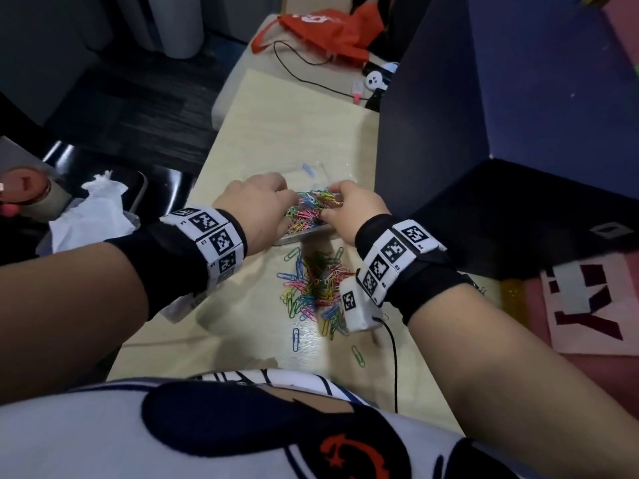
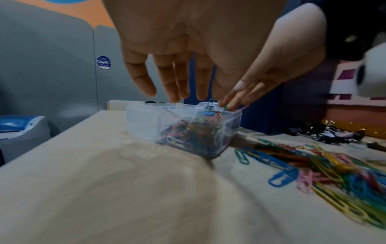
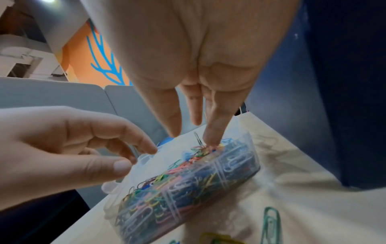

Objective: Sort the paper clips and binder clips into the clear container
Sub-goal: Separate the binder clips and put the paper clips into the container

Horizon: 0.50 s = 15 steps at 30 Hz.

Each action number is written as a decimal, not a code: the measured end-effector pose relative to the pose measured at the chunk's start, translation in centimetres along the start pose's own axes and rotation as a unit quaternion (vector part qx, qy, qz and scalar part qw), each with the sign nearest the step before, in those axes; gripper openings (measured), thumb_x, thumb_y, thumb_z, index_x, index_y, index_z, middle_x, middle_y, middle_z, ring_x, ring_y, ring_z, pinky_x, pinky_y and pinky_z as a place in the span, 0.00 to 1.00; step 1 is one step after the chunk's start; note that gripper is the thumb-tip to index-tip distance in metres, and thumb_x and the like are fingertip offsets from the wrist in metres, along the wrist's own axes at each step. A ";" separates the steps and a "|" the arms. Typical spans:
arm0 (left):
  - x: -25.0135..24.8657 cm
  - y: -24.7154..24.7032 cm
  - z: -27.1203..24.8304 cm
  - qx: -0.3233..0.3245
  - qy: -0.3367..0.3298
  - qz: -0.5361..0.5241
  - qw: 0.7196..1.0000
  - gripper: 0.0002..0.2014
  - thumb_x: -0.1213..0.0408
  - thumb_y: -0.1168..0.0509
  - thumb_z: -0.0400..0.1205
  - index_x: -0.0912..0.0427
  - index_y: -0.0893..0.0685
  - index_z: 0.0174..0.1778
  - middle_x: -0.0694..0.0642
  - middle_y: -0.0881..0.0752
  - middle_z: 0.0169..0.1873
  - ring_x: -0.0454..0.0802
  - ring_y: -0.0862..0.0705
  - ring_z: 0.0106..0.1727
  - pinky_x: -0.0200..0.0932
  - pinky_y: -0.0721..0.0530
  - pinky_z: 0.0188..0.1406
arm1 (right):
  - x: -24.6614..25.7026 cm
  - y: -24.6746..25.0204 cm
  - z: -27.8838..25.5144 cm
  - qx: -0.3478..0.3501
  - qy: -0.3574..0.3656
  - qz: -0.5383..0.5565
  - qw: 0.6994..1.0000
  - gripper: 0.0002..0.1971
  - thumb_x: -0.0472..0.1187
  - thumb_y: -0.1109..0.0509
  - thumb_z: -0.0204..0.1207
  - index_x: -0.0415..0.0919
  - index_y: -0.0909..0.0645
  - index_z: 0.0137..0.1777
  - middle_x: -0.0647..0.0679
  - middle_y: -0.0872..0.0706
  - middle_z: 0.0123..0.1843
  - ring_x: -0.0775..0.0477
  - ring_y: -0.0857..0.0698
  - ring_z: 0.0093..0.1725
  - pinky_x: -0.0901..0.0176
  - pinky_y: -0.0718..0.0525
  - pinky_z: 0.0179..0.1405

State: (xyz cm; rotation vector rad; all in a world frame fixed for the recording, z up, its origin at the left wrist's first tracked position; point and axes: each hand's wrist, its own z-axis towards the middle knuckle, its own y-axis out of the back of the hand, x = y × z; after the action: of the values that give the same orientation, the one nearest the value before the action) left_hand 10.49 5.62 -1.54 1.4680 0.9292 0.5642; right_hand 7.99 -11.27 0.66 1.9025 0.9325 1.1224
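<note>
Pale wooden table [image 1: 276,133] carries the clear container [image 3: 240,166], heaped with coloured paper clips [image 1: 311,205]; more clips are strewn nearer the person. Only the left wrist view shows binder clips [image 2: 330,132] and a "ClayGO" sticker [image 2: 103,62]. Left hand [image 1: 256,205] hovers with fingers relaxed; right hand [image 1: 356,209] presses straight fingers onto the heap.

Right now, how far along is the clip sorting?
Partly done. The clear plastic container already holds many coloured paper clips. Both hands are over it: the right hand presses clips down, the left hand hovers. A pile of loose coloured paper clips remains on the table.
</note>
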 end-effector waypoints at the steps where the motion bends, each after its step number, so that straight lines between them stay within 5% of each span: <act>1: -0.2 -0.2 -0.1 -0.006 -0.015 0.004 1.000 0.20 0.53 0.41 0.82 0.49 0.25 0.71 0.53 0.26 0.69 0.59 0.23 0.66 0.55 0.23 0.60 | -0.1 0.1 0.1 -0.005 0.000 -0.010 1.000 0.22 0.40 0.33 0.79 0.48 0.26 0.73 0.44 0.19 0.68 0.43 0.19 0.64 0.56 0.21 0.61; 5: -1.0 -1.3 -0.2 0.026 -0.082 0.030 0.996 0.27 0.51 0.44 0.84 0.52 0.37 0.80 0.51 0.38 0.81 0.52 0.33 0.78 0.56 0.31 0.70 | -0.4 0.2 -0.1 -0.014 0.010 -0.047 0.999 0.22 0.29 0.36 0.76 0.47 0.23 0.68 0.44 0.25 0.70 0.43 0.20 0.63 0.56 0.23 0.62; 9: -0.9 -1.9 -0.1 0.088 -0.081 0.105 0.987 0.26 0.48 0.50 0.86 0.52 0.37 0.80 0.49 0.39 0.82 0.49 0.33 0.78 0.53 0.37 0.75 | -0.6 -1.0 0.0 0.130 0.035 -0.160 0.978 0.32 0.26 0.37 0.72 0.48 0.28 0.76 0.44 0.28 0.75 0.41 0.23 0.71 0.50 0.25 0.72; 12: -0.4 -1.6 -0.5 0.104 -0.071 0.120 0.985 0.26 0.48 0.51 0.86 0.52 0.38 0.80 0.49 0.41 0.82 0.49 0.35 0.80 0.55 0.39 0.77 | -2.1 -1.1 -0.6 0.089 0.036 -0.117 0.988 0.32 0.23 0.39 0.72 0.48 0.27 0.75 0.47 0.28 0.75 0.42 0.21 0.67 0.50 0.23 0.68; 15: -0.3 -1.3 -1.2 0.081 -0.067 0.110 0.988 0.28 0.48 0.48 0.85 0.51 0.40 0.81 0.52 0.43 0.82 0.53 0.39 0.81 0.58 0.37 0.76 | -3.3 -1.2 -2.1 -0.012 0.061 -0.038 0.997 0.21 0.27 0.42 0.77 0.47 0.23 0.64 0.47 0.26 0.68 0.43 0.18 0.57 0.53 0.20 0.61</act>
State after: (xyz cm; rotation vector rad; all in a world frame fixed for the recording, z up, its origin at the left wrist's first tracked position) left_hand 9.09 5.98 -2.56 1.7465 0.7248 0.5518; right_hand 4.60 -13.06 -0.83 1.7802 1.0450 1.2083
